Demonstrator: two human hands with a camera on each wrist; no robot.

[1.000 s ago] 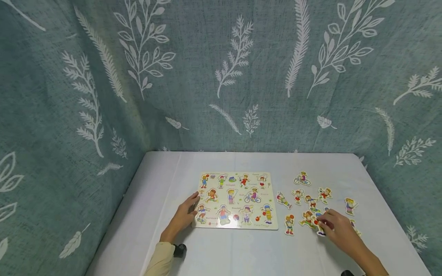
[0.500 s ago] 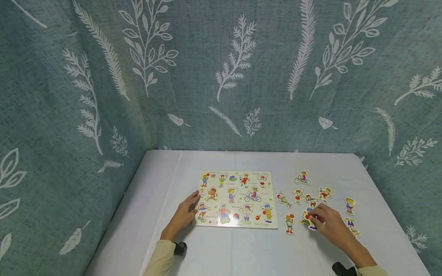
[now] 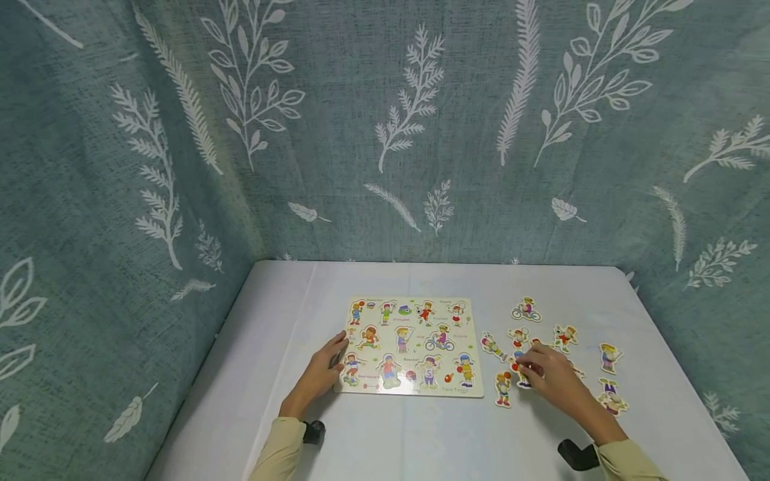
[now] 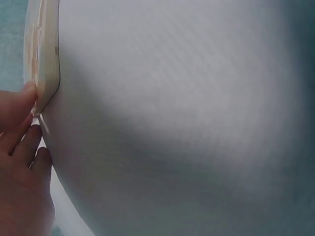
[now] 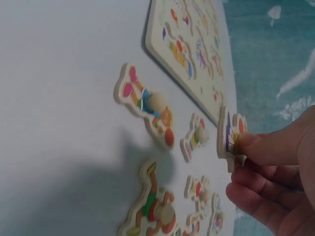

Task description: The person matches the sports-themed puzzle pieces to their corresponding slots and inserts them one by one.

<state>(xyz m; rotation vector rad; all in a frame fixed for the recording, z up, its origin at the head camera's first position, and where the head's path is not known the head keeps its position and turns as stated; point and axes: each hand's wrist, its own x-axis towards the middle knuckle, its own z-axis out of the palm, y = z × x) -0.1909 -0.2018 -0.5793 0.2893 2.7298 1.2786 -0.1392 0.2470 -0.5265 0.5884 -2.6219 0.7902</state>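
A flat wooden puzzle board [image 3: 421, 393] printed with children playing sports lies on the table. My left hand [image 3: 319, 374] holds its left edge; in the left wrist view the thumb presses the board's corner [image 4: 47, 64], with fingers bent just beneath. To the board's right, my right hand [image 3: 556, 381] pinches a puzzle piece [image 3: 522, 379], a figure in a blue cap with a red paddle. The right wrist view shows this piece [image 5: 229, 140] raised above the table and held on edge between thumb and fingers.
Loose knobbed puzzle pieces lie right of the board, among them a cyclist [image 3: 526, 309], a basketball player [image 3: 502, 389] and a runner [image 5: 152, 211]. A figure in a hat [image 3: 610, 358] lies farther right. A leaf-patterned curtain [image 3: 409, 133] surrounds the white table [image 3: 385, 441].
My right hand has moved left toward the board with the paddle figure, uncovering pieces at the right. The left hand has kept its place on the board's edge.
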